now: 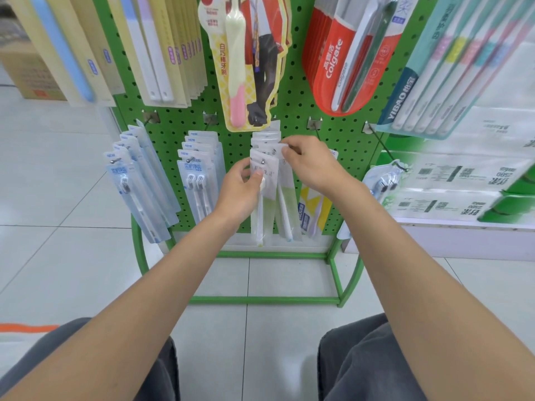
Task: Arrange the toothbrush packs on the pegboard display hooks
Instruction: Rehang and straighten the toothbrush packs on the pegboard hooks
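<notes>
A green pegboard (292, 111) carries rows of hanging toothbrush packs. On the middle hook (263, 161) of the lower row hang several clear packs with pale green toothbrushes (267, 180). My left hand (241, 189) pinches the front pack near its top, thumb on its face. My right hand (311, 166) pinches the top edge of a pack just behind it, at the right of the stack. Both packs hang upright.
Blue-white packs hang on lower hooks at left (136, 180) and centre-left (199, 175). A yellow pack (314, 212) and another pack (382, 180) hang at right. Red Colgate packs (341, 62) and others hang above. Stacked boxes (463, 180) stand at right. Tiled floor below.
</notes>
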`<state>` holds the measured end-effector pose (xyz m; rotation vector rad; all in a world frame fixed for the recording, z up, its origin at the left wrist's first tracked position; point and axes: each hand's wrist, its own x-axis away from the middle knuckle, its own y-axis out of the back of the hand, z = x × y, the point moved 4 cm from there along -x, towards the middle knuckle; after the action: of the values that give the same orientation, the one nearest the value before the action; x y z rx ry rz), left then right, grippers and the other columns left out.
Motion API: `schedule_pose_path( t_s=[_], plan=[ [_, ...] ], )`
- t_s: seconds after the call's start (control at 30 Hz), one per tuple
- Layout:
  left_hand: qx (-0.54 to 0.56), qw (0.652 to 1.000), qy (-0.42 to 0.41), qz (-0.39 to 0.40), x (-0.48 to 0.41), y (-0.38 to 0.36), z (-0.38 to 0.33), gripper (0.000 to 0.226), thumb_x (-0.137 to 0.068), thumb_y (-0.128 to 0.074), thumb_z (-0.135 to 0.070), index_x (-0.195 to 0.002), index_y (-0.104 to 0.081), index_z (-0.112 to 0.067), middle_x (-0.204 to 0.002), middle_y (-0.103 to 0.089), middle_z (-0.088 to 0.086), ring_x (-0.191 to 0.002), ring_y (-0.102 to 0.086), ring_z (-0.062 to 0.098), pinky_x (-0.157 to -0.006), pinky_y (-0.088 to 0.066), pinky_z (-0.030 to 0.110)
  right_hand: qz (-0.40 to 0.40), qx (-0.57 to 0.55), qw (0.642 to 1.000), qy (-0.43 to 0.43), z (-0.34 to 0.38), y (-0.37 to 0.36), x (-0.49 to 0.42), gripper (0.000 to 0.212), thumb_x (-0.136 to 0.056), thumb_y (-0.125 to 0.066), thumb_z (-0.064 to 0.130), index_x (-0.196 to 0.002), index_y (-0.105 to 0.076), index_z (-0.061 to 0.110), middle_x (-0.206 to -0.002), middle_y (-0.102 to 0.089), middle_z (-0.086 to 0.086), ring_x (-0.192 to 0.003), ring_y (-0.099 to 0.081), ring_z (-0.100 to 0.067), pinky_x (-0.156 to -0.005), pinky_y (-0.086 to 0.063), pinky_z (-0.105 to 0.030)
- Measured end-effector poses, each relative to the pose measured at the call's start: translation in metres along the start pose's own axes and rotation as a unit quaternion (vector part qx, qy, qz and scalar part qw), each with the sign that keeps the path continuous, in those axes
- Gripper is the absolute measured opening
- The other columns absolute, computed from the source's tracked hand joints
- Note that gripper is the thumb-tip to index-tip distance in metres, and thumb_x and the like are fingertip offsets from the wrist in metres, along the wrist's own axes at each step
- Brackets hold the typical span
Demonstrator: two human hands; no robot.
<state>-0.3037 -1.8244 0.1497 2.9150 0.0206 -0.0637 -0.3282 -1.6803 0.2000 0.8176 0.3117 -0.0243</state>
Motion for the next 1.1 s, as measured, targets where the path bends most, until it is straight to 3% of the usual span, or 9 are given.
schedule_pose_path(
  t_s=[0.07,0.17,0.3,0.43,0.5,0.67,0.77,0.93,1.1],
  plan=[
    [0.002,1.0,0.003,0.0,0.002,0.001,-0.002,0.035,-0.104,-0.046,-0.023,-0.138,-0.048,-0.018,-0.119,-0.056,-0.008,-0.09,-0.052,-0.006,-0.068,-0.036,0.007,-0.005,0.004,1.0,0.006,0.004,-0.001,0.001,0.026,-0.101,-0.048,0.015,-0.119,-0.066,0.01,-0.067,-0.053,0.011,-0.06,-0.048,-0.004,-0.053,-0.036,-0.011],
    [0.003,1.0,0.004,0.002,0.002,0.002,-0.002,0.033,-0.104,-0.045,-0.023,-0.137,-0.048,-0.019,-0.113,-0.054,-0.011,-0.085,-0.049,-0.011,-0.066,-0.034,0.006,-0.031,-0.024,0.999,0.006,0.006,-0.004,-0.001,0.023,-0.097,-0.055,0.011,-0.116,-0.068,0.013,-0.087,-0.068,0.0,-0.081,-0.064,-0.017,-0.08,-0.055,-0.033],
    [0.005,1.0,0.003,0.002,0.003,0.002,-0.001,0.035,-0.104,-0.045,-0.023,-0.138,-0.048,-0.019,-0.126,-0.055,-0.008,-0.094,-0.052,-0.006,-0.069,-0.035,0.008,-0.016,-0.015,1.0,-0.009,0.004,-0.006,-0.002,0.03,-0.098,-0.047,0.007,-0.117,-0.07,0.013,-0.107,-0.07,-0.003,-0.092,-0.06,-0.014,-0.082,-0.049,-0.028],
    [0.006,1.0,0.008,-0.005,0.001,0.002,-0.001,0.041,-0.103,-0.046,-0.024,-0.144,-0.044,-0.019,-0.144,-0.049,-0.002,-0.118,-0.05,0.009,-0.091,-0.036,0.021,-0.068,0.021,0.997,-0.01,0.002,0.004,-0.007,0.032,-0.098,-0.045,0.003,-0.121,-0.067,0.009,-0.118,-0.068,-0.007,-0.106,-0.063,-0.02,-0.091,-0.048,-0.026],
    [0.007,1.0,0.005,-0.007,0.0,0.003,-0.002,0.041,-0.103,-0.046,-0.023,-0.144,-0.044,-0.02,-0.144,-0.048,-0.003,-0.115,-0.052,0.006,-0.089,-0.036,0.019,-0.081,0.063,0.995,0.001,0.002,0.007,-0.011,0.032,-0.098,-0.046,0.003,-0.123,-0.066,0.008,-0.122,-0.067,-0.008,-0.108,-0.063,-0.023,-0.094,-0.048,-0.027],
    [0.007,1.0,-0.012,-0.002,-0.005,0.0,-0.004,0.034,-0.104,-0.044,-0.019,-0.136,-0.052,-0.022,-0.124,-0.057,-0.014,-0.084,-0.049,-0.015,-0.061,-0.035,0.0,-0.039,0.153,0.987,0.02,0.002,0.004,-0.027,0.034,-0.096,-0.054,0.009,-0.128,-0.063,0.011,-0.122,-0.068,-0.008,-0.113,-0.061,-0.028,-0.098,-0.048,-0.039],
    [0.008,1.0,-0.014,-0.001,-0.009,0.0,-0.002,0.032,-0.104,-0.044,-0.017,-0.133,-0.055,-0.022,-0.119,-0.059,-0.014,-0.087,-0.052,-0.013,-0.062,-0.036,0.0,-0.008,0.165,0.986,0.022,0.001,-0.003,-0.033,0.036,-0.094,-0.058,0.011,-0.13,-0.061,0.013,-0.124,-0.066,-0.006,-0.114,-0.06,-0.027,-0.096,-0.049,-0.041],
    [0.016,1.0,-0.003,-0.003,-0.013,0.003,-0.001,0.038,-0.103,-0.046,-0.02,-0.141,-0.048,-0.02,-0.13,-0.057,-0.008,-0.091,-0.054,-0.006,-0.051,-0.036,-0.004,-0.026,0.138,0.99,0.02,0.0,-0.002,-0.038,0.005,-0.09,-0.065,0.013,-0.094,-0.062,0.012,-0.094,-0.065,-0.003,-0.089,-0.061,-0.024,-0.084,-0.052,-0.037],
    [0.024,1.0,-0.001,-0.012,-0.011,0.006,-0.002,0.035,-0.103,-0.046,-0.018,-0.138,-0.049,-0.02,-0.12,-0.058,-0.009,-0.088,-0.055,-0.007,-0.061,-0.045,0.005,-0.023,0.106,0.994,0.008,-0.001,0.001,-0.034,0.01,-0.088,-0.064,0.011,-0.085,-0.057,0.016,-0.078,-0.061,0.0,-0.077,-0.061,-0.024,-0.083,-0.054,-0.038]
  ],
)
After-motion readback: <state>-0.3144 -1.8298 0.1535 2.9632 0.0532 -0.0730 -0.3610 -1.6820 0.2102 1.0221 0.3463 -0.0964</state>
